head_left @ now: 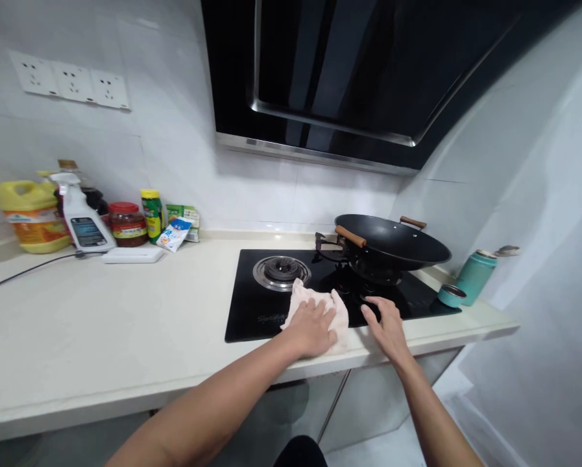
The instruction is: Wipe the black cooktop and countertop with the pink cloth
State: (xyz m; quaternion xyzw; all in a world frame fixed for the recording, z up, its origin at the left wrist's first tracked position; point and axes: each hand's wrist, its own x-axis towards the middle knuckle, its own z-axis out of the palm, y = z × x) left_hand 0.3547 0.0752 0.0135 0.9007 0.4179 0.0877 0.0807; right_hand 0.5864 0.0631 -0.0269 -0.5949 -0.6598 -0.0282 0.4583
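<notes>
One pale cloth [340, 318], rumpled, lies across the front edge of the stove [252, 311]. Left hand [313, 327] rests palm down on it, fingers slightly spread. Right hand [387, 324], thumb and fingers apart, is nearest the wok [392, 240].
</notes>
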